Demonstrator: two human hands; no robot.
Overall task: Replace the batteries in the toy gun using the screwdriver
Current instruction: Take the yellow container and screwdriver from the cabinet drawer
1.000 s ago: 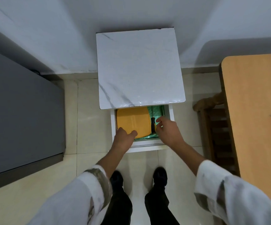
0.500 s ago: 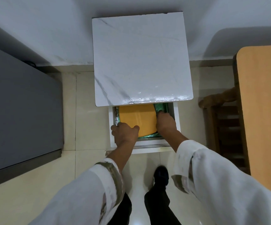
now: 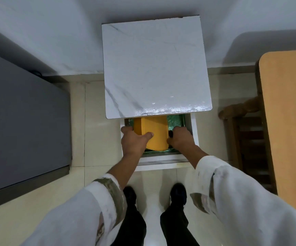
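Observation:
An open drawer [image 3: 194, 129] juts out under a white marble-patterned side table [image 3: 154, 68]. A yellow box [image 3: 154, 132] lies in the drawer on a green lining [image 3: 175, 120], with its left side raised. My left hand [image 3: 134, 140] grips the box's left edge, thumb on its lid. My right hand [image 3: 180, 139] is curled round a small black handle-like object [image 3: 170, 133] against the box's right side; what that object is stays hidden. No toy gun or batteries are in view.
A grey cabinet [image 3: 19, 121] stands on the left and a wooden table [image 3: 289, 121] on the right, with a wooden chair [image 3: 246, 139] tucked beside it. My black shoes [image 3: 178, 194] stand on the pale tiled floor in front of the drawer.
The yellow box's left side has lifted in my left hand, which moved from the near edge to the left edge. My right hand has closed on the black object.

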